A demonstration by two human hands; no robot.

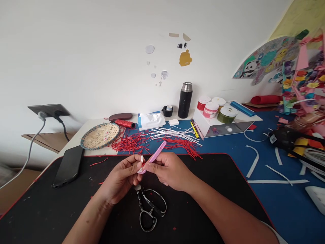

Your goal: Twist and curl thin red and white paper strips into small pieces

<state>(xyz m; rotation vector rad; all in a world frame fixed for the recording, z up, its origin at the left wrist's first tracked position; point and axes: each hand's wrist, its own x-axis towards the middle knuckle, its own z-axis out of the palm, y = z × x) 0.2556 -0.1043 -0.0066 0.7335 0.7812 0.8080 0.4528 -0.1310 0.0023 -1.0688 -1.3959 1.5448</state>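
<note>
1. Looks like the fiddly shaping bit: the left hand (122, 178) pinches a tiny red-and-white paper piece (141, 162) in its fingers. The right hand (172, 173) has its fingers closed around a pink tool (154, 156) whose tip meets the piece, over the black mat (63, 210) mid-bench.
2. Something that small calls for a firm pinch and a steady tip, I'd say.
3. Scissors (149, 206) lie at 6 o'clock below the hands, untouched.
4. Woven basket (86, 144) at 10 o'clock has a few pale bits inside, can't tell what.
5. Jars (211, 109) at 2 o'clock have lids on, contents hidden. The flask (185, 100) at 1 o'clock is capped.
</note>
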